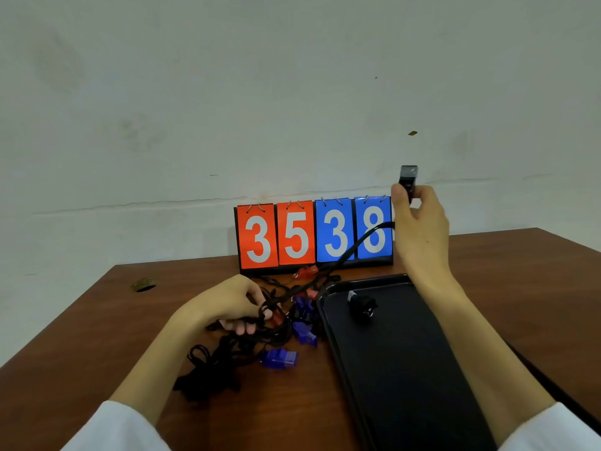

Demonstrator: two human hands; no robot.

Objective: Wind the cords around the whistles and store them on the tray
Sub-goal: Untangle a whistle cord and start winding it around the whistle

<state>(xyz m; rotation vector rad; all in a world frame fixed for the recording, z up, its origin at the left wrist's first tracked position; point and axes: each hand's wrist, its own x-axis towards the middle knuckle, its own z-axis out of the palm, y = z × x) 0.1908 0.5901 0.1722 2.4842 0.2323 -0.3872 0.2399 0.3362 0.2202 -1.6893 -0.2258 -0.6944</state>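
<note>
My right hand (419, 222) is raised above the table and grips a black whistle (408, 177), whose black cord (353, 250) runs down to the left into a tangle of cords (227, 349). My left hand (234, 304) rests on that tangle with its fingers curled into the cords. Blue whistles (279, 358) and red whistles (305, 271) lie mixed in the pile. A black tray (406, 369) lies to the right of the pile and holds one black whistle with its cord wound round it (361, 304).
A flip scoreboard (313, 236) showing 35 and 38 stands at the back of the brown table (97, 346), against a white wall. A round hole (143, 284) sits in the tabletop at the left. The table's edges are near on both sides.
</note>
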